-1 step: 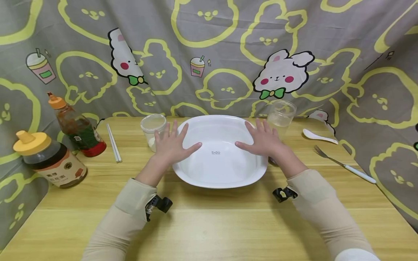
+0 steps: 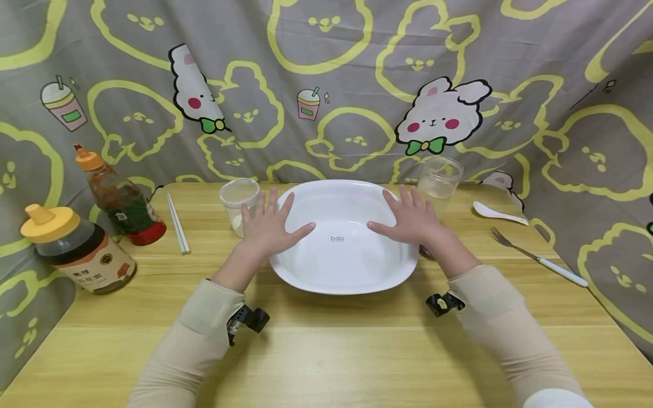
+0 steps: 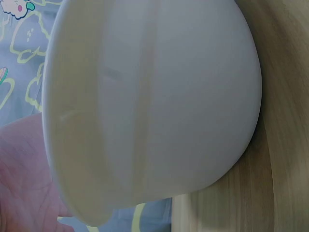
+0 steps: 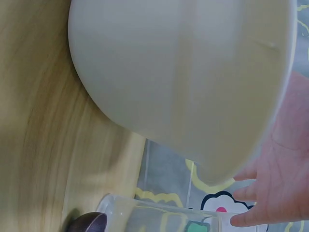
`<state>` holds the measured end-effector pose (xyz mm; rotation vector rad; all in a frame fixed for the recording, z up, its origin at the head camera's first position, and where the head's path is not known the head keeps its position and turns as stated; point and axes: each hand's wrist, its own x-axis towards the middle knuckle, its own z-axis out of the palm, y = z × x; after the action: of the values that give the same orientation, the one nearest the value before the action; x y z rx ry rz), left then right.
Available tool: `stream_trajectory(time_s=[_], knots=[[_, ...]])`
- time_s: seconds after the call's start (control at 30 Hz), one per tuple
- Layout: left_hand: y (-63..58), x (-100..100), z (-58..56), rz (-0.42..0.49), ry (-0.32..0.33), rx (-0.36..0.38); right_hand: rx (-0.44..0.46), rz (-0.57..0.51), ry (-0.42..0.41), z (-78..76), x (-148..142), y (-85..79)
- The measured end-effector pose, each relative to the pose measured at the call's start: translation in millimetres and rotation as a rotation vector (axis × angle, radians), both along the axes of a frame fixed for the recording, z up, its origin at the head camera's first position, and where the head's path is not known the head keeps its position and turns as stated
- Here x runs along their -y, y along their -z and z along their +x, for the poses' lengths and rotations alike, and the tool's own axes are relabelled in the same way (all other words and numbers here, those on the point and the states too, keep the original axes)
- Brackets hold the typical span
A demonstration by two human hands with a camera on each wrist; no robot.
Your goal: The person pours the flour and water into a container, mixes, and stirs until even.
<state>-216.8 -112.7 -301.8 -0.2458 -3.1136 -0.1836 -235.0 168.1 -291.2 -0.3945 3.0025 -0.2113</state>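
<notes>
A white oval basin [image 2: 339, 266] marked "bdo" stands on the wooden table in the head view. My left hand [image 2: 269, 229] is spread over its left rim, fingers straight and thumb pointing inward. Across from it, my right hand [image 2: 412, 220] spreads over the right rim in the same way. Neither hand curls round anything. In the left wrist view the basin's outer wall [image 3: 193, 96] fills the middle, with the left palm [image 3: 24, 174] beside the rim. The right wrist view has the right palm [image 4: 285, 159] beside the rim; whether either palm touches it I cannot tell.
Left: a honey bottle [image 2: 97, 263], a red sauce bottle [image 2: 127, 207], white chopsticks [image 2: 177, 224]. Clear plastic jars [image 2: 240, 195] [image 2: 440, 184] stand behind the hands. Right: a white spoon [image 2: 497, 213] and a fork [image 2: 541, 259]. A dark rounded object [image 4: 87, 223] lies near the right jar. Patterned cloth hangs behind.
</notes>
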Motion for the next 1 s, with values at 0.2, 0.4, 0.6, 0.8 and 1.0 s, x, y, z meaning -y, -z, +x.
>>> stream_trajectory(time_s=[0.2, 0.4, 0.6, 0.8, 1.0], knots=[[-0.2, -0.4, -1.6, -0.004, -0.004, -0.012, -0.003, -0.008, 0.003, 0.5, -1.2, 0.1], [-2.1, 1.6, -4.2, 0.001, -0.010, -0.018, -0.021, -0.030, -0.014, -0.6, -4.7, -0.4], [-7.7, 15.0, -3.2, 0.054, -0.036, -0.074, -0.079, -0.138, -0.137, -0.4, -14.8, -6.2], [-8.9, 42.6, -3.1, 0.187, -0.049, -0.164, -0.030, -0.424, -0.213, 6.0, -32.5, -14.6], [-1.9, 73.7, -4.4, 0.481, -0.117, -0.279, 0.055, -0.744, -0.188, 8.3, -45.6, -6.2]])
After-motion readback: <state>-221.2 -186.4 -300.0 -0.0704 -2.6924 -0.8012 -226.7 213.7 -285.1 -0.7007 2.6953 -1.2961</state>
